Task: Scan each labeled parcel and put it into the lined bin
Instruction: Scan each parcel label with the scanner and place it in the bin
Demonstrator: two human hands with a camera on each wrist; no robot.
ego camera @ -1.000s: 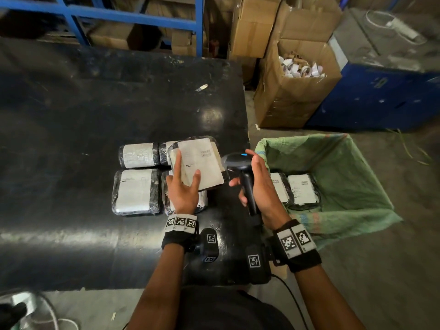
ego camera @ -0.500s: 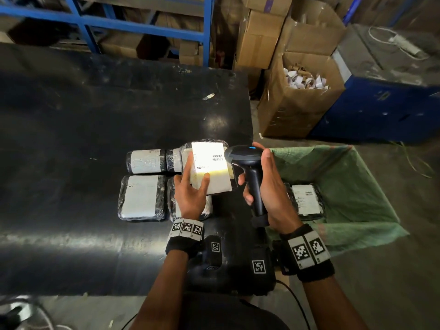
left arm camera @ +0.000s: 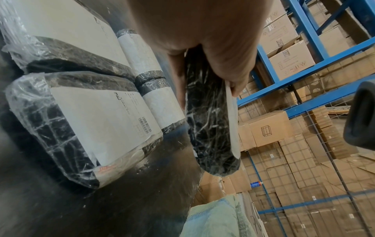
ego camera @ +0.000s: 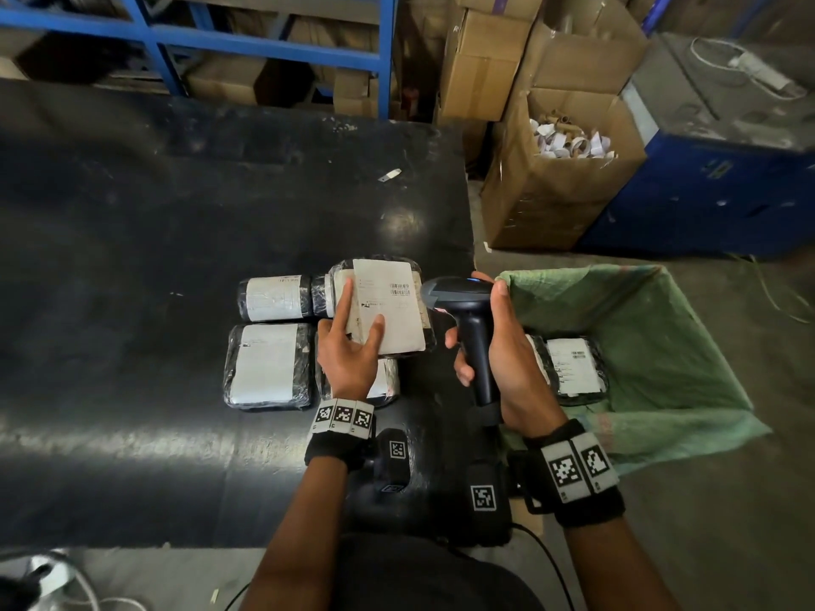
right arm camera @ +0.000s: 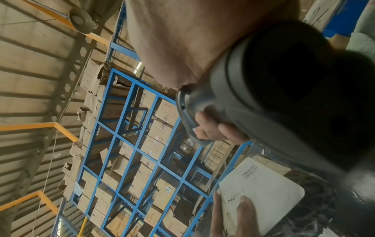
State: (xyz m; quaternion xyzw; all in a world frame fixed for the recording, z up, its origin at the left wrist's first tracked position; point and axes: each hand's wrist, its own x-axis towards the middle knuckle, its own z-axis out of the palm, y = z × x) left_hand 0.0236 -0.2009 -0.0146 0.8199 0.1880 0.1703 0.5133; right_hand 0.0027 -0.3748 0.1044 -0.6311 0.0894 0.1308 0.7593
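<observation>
My left hand holds a black plastic-wrapped parcel tilted up above the table, its white barcode label facing me; thumb on the label, fingers behind. The left wrist view shows the held parcel edge-on, pinched between thumb and fingers. My right hand grips a black handheld scanner by its handle, its head beside the label's right edge. In the right wrist view the scanner points toward the label. Several more labeled parcels lie on the black table. The green-lined bin at right holds a parcel.
An open cardboard box of paper rolls and a blue cabinet stand behind the bin. Blue racking with cartons lines the table's far side. A small scrap lies on the table. The scanner's cable trails by my body.
The bright scan light seen on the label half a second ago is gone. The parcel is tilted slightly more upright and the scanner head stays beside it.
</observation>
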